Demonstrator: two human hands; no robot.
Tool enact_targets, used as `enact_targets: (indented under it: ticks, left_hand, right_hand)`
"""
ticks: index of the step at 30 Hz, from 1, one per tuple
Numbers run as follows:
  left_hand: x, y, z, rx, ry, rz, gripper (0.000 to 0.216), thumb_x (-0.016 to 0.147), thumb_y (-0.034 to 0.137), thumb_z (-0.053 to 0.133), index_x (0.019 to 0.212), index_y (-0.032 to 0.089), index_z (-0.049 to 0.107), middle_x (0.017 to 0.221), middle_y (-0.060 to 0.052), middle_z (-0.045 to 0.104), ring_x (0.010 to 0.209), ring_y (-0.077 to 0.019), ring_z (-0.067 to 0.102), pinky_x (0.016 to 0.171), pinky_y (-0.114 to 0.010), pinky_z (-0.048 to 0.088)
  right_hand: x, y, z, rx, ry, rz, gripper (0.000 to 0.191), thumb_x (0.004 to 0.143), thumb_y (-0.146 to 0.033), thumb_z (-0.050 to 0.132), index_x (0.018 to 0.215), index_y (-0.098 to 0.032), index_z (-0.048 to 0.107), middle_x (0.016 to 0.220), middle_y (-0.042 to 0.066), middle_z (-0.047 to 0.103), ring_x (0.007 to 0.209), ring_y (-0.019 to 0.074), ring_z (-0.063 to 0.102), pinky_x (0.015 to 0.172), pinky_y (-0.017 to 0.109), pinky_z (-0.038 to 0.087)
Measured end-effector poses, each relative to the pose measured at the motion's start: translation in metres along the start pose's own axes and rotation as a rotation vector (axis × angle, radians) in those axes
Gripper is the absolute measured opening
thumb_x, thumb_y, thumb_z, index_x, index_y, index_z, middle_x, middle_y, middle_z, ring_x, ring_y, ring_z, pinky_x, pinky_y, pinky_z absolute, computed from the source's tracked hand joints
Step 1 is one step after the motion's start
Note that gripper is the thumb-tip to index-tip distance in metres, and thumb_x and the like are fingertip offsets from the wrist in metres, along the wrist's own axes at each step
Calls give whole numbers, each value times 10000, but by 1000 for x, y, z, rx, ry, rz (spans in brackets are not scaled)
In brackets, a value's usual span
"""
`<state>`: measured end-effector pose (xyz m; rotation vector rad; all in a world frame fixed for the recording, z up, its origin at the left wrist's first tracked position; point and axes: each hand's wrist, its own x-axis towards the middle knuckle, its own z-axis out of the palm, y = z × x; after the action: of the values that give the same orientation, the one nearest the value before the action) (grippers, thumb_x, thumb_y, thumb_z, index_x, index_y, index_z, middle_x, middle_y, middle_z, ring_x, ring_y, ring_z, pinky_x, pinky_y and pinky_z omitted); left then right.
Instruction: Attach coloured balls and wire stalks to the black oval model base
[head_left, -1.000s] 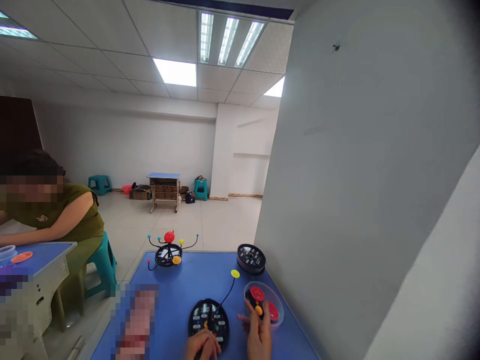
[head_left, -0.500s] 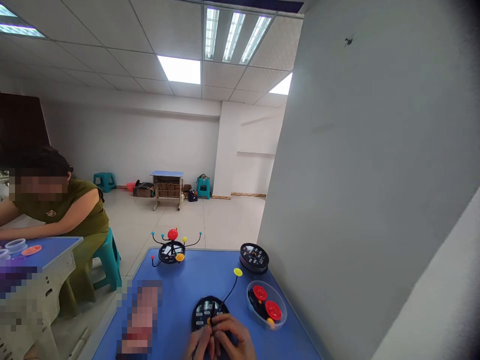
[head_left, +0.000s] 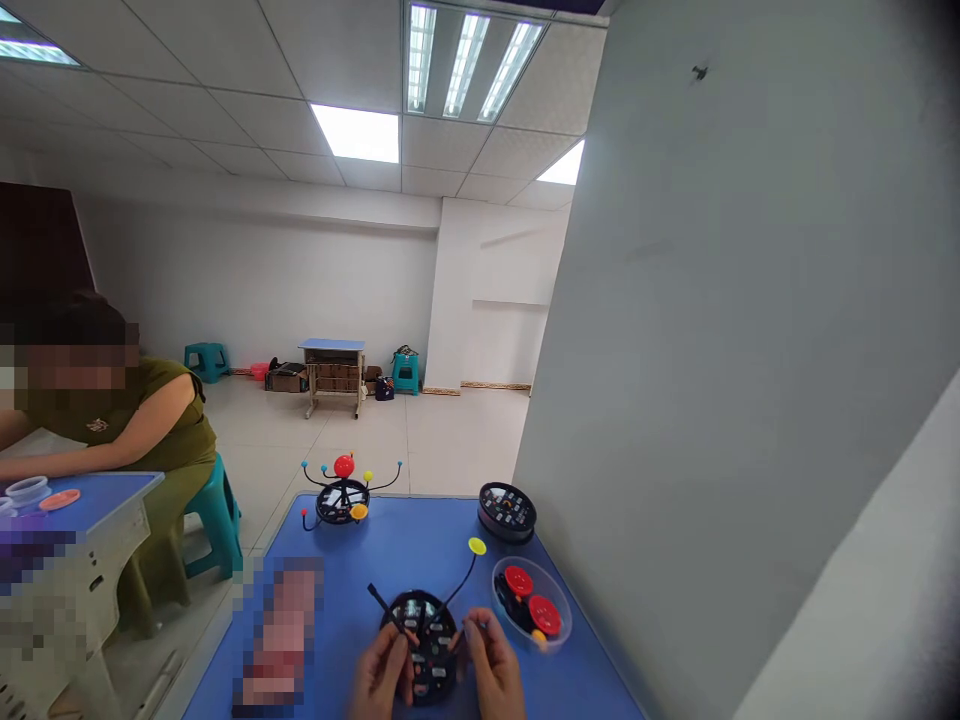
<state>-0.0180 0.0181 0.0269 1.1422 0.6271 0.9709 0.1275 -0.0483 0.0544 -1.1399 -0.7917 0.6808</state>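
Observation:
At the near edge of the blue table (head_left: 420, 560) lies a black round base (head_left: 426, 640) with printed panels. A thin black arm with a yellow ball (head_left: 475, 546) rises from it to the right. A second bare black arm (head_left: 378, 599) sticks out to the upper left. My left hand (head_left: 381, 672) grips the base's left side and my right hand (head_left: 491, 670) grips its right side. Both hands are blurred by motion. Just right of my right hand stands a clear bowl (head_left: 556, 633) holding red discs and small black and yellow parts.
A second black base (head_left: 507, 511) sits at the far right of the table, against a grey partition (head_left: 675, 400). An assembled model with a red ball (head_left: 342, 492) stands at the far left corner. A person in an olive shirt (head_left: 142, 420) works at another blue table to the left.
My right hand left the clear bowl and came to the base. A second black arm now sticks out of the base at the upper left, and both hands have spread to the base's sides.

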Motion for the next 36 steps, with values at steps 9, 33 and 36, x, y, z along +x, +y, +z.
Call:
enact_targets:
  ticks: [9, 33, 36]
  left_hand:
    - [-8, 6, 12, 35, 21, 34, 552, 653, 729, 766, 732, 184, 781, 563, -2, 657, 482, -136, 557, 490, -242, 466]
    - [-9, 6, 10, -34, 1, 130, 345, 709, 544, 838, 725, 202, 805, 646, -28, 698, 591, -166, 634, 605, -256, 507]
    - [-8, 9, 9, -50, 30, 139, 351, 684, 556, 850, 703, 209, 801, 827, -82, 766, 853, -258, 703, 791, -309, 540]
  right_hand:
    - [4, 5, -6, 69, -21, 78, 653, 694, -737, 746, 1065, -206, 659, 577, -39, 639, 468, 123, 494, 480, 240, 429]
    - [-12, 9, 3, -136, -391, 12, 536, 845, -697, 616, 635, -204, 597, 542, -54, 472, 489, 92, 379, 496, 225, 307]
    - [-10, 6, 2, -282, -423, -211, 462, 921, -592, 576, 667, -216, 658, 631, -11, 556, 573, 142, 517, 569, 259, 422]
